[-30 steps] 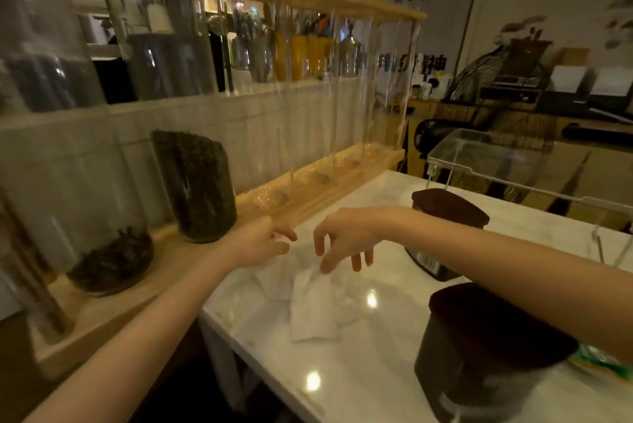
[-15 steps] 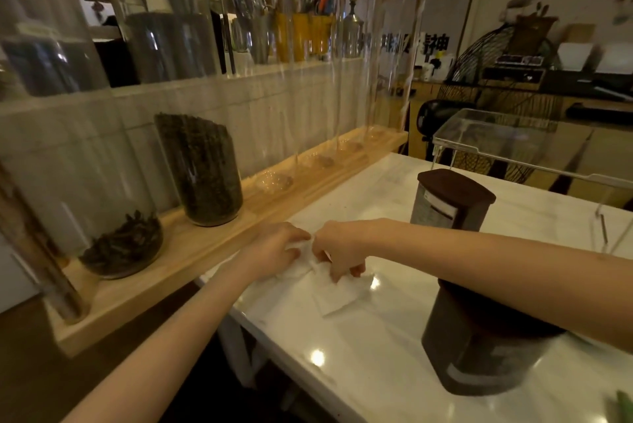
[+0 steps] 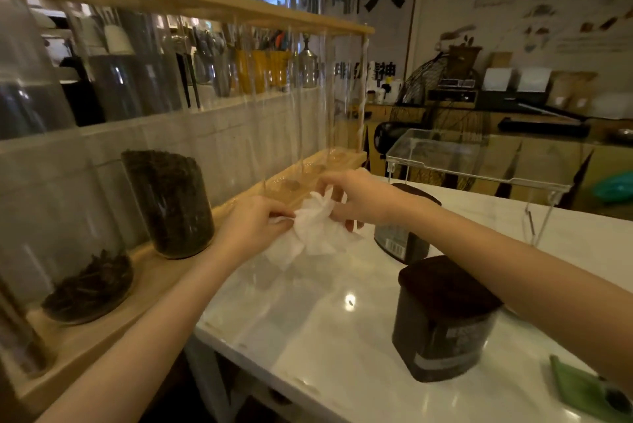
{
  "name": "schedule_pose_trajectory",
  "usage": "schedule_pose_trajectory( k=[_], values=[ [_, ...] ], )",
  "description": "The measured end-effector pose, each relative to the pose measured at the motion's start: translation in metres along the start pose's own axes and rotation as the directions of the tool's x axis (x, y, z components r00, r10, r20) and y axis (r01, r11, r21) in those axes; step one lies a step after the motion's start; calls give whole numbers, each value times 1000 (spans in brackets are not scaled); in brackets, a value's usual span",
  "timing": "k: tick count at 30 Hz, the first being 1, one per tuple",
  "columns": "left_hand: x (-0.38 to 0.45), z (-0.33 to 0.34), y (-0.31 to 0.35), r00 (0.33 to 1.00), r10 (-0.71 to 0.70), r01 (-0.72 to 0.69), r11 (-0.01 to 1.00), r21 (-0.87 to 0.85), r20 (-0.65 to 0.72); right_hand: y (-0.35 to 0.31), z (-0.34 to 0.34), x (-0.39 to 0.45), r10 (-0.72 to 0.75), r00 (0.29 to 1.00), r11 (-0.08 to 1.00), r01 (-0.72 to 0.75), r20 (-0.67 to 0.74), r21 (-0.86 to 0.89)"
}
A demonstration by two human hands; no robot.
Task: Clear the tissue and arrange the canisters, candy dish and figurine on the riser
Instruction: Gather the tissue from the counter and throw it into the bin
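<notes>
Your left hand [image 3: 251,220] and right hand [image 3: 356,196] both pinched the white tissue [image 3: 313,232], which was bunched between them just above the marble counter [image 3: 342,337]. Two dark canisters, one near [image 3: 442,323] and one far [image 3: 404,237], stood on the counter beside the clear riser [image 3: 476,162].

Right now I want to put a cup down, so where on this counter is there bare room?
Bare marble counter lies between the near canister and the counter's left edge. The clear riser top is bare. Crowded: both hands bunch the tissue beside the far canister.
</notes>
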State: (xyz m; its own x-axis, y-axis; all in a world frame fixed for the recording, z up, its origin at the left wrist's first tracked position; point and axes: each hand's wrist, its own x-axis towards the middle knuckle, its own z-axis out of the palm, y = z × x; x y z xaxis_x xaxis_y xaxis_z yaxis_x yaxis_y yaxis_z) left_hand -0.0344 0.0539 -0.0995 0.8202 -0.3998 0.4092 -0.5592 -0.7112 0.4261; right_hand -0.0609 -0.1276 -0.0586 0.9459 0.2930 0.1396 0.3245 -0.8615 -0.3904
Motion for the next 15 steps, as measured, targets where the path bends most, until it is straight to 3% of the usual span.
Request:
schedule_pose_trajectory(
  k=[7, 10, 15],
  values=[
    [7, -10, 71, 970, 200, -219, 965, -141, -140, 1, -48, -77, 101, 941, 995, -99, -322, 21],
    [1, -7, 110, 950, 286, -308, 928, -208, -130, 2, -65, -120, 181, 877, 984, -161, -445, 81],
    [-29, 5, 172, 911, 399, -411, 851, -327, -108, 1, -77, -201, 308, 786, 951, -253, -537, 175]
  ],
)
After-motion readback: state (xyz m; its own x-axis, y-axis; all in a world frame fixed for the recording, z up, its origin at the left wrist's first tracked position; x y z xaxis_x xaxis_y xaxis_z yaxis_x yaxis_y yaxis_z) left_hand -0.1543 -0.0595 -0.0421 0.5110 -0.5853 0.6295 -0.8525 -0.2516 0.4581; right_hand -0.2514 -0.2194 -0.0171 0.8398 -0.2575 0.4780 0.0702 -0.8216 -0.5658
